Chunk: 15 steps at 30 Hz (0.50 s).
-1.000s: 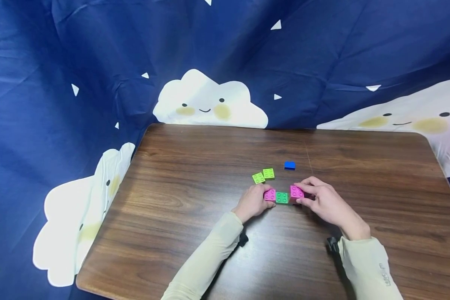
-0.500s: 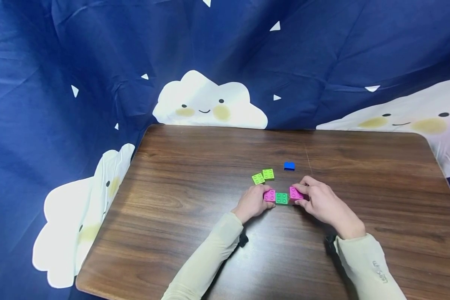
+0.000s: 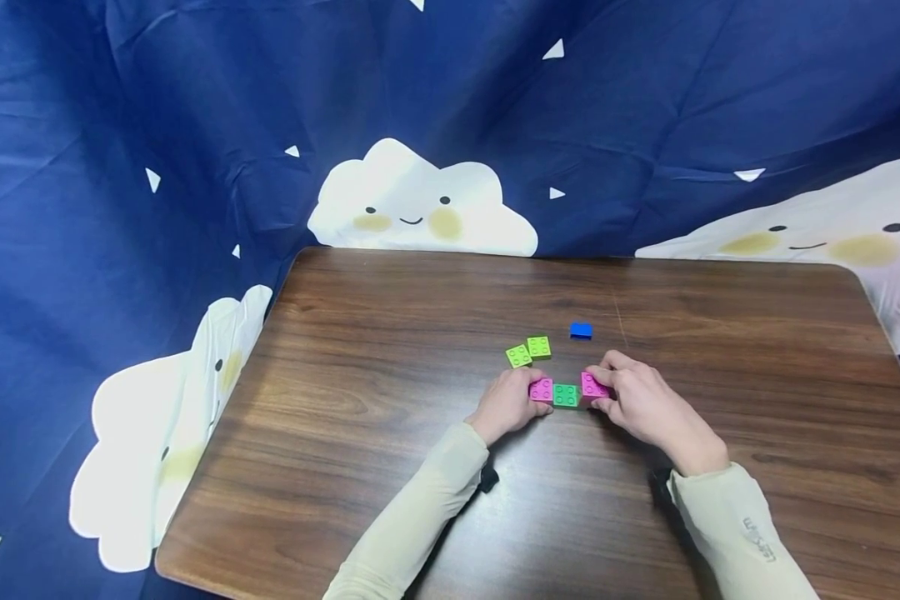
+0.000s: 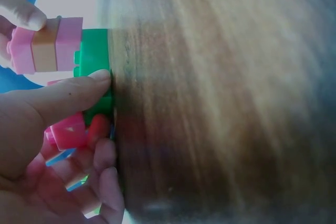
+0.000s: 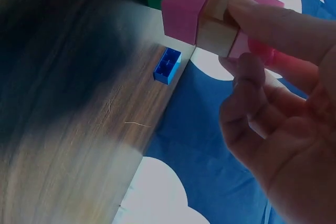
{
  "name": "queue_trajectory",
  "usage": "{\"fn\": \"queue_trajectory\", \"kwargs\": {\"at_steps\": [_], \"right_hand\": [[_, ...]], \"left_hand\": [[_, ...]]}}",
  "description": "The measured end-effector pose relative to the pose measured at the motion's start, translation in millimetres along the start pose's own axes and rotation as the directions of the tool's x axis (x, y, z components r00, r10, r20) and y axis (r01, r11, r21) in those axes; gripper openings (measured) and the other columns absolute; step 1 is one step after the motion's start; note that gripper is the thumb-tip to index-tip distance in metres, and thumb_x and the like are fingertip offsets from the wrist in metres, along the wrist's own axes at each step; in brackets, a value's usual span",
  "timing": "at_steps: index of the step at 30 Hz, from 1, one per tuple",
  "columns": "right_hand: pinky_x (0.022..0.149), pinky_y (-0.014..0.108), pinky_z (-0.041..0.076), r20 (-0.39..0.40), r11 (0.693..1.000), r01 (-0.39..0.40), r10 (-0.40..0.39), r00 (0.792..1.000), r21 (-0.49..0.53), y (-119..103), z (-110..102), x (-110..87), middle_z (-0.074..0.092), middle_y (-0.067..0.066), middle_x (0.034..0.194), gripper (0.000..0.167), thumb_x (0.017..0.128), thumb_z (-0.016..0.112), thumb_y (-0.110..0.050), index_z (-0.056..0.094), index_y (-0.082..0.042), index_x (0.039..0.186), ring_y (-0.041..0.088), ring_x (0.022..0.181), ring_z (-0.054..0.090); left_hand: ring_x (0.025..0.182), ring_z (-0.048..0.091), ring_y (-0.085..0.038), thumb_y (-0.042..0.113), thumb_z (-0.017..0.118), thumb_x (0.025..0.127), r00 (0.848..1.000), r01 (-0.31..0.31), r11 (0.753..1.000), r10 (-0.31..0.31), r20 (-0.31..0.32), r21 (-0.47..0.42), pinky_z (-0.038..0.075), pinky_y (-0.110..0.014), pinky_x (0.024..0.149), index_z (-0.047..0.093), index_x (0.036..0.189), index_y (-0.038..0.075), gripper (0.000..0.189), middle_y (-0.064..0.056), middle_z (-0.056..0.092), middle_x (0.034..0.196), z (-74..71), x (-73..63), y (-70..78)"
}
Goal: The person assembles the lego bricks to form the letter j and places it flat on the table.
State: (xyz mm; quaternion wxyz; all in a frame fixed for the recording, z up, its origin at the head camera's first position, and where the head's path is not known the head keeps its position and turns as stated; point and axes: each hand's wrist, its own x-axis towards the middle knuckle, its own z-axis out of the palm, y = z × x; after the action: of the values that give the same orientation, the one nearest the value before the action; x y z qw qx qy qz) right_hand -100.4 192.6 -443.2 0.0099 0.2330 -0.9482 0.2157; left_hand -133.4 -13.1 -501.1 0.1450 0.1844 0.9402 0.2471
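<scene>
In the head view my left hand (image 3: 508, 402) pinches the left end of a green toy brick piece (image 3: 566, 395), which has a pink brick (image 3: 542, 390) on that end. The left wrist view has the thumb and fingers on both sides of the green piece (image 4: 95, 48), down at the table. My right hand (image 3: 648, 410) pinches an upright stack of pink and brown bricks (image 3: 592, 386) at the green piece's right end. Its brown middle brick (image 5: 218, 36) lies between two pink ones. Whether the stack is joined to the green studs, I cannot tell.
Two lime green bricks (image 3: 528, 350) lie just behind my left hand on the wooden table (image 3: 345, 375). A blue brick (image 3: 581, 331) lies farther back, beyond my right hand. A blue cloth with white clouds (image 3: 420, 200) hangs behind the table.
My right hand and its stack have shifted slightly left and down toward the green piece. My left hand has kept its place and its grip.
</scene>
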Motion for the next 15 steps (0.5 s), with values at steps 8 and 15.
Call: {"fn": "queue_trajectory", "kwargs": {"at_steps": [8, 15], "right_hand": [[0.064, 0.031, 0.045, -0.031, 0.998, -0.013, 0.015, 0.999, 0.066, 7.8, 5.2, 0.0, 0.053, -0.001, 0.084, 0.044, 0.070, 0.083, -0.007, 0.070, 0.004, 0.110, 0.014, 0.072, 0.051], [0.062, 0.025, 0.041, -0.021, 0.989, -0.068, 0.071, 0.997, 0.134, 14.0, 11.1, 0.6, 0.051, -0.005, 0.082, 0.043, 0.069, 0.085, -0.009, 0.072, -0.001, 0.109, 0.012, 0.073, 0.049]], "left_hand": [[0.072, 0.055, -0.008, 0.029, 0.081, 0.076, 1.000, 0.002, 1.000, -0.002, 0.004, -0.007, 0.041, -0.020, 0.063, 0.070, 0.109, 0.019, 0.035, 0.007, 0.066, 0.084, -0.6, 0.4, 1.3], [0.072, 0.055, -0.007, 0.029, 0.081, 0.076, 1.000, -0.013, 1.000, 0.013, -0.001, 0.013, 0.041, -0.020, 0.063, 0.070, 0.109, 0.019, 0.037, 0.007, 0.066, 0.084, -1.0, 0.0, 0.9]]}}
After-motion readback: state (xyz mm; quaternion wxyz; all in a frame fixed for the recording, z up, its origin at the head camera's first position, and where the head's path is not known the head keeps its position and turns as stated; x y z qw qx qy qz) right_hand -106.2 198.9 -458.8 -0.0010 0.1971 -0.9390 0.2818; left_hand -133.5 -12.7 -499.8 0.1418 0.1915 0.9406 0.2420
